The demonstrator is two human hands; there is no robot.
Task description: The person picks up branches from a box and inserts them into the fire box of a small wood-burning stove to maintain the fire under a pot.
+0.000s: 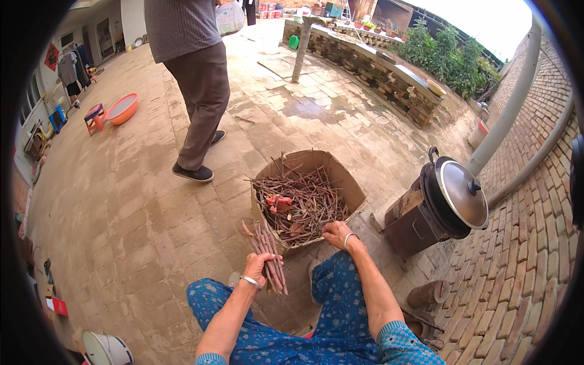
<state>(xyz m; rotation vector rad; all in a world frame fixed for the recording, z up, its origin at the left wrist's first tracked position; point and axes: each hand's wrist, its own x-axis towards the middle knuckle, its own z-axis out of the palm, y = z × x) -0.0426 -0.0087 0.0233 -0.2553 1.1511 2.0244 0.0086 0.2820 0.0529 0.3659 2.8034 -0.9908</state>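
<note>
My left hand (258, 267) is closed around a bundle of thin reddish-brown sticks (269, 253), held upright-slanting just in front of the near left side of a cardboard box (349, 182). Many short dry twigs (310, 196) fill the box, with a crumpled red scrap (279, 203) lying on them. At the box's near right edge is my right hand (336, 233), its fingers bent together; whether it grips the rim or a twig cannot be told. A silvery bracelet circles each wrist.
A lidded black pot (461, 194) sits on a metal stove (413, 232) at the right, beside a brick wall (515, 255). Another person (196, 96) stands beyond the box, to the left. An orange basin (122, 109), a small stool (95, 119) and a white bucket (106, 349) are farther left.
</note>
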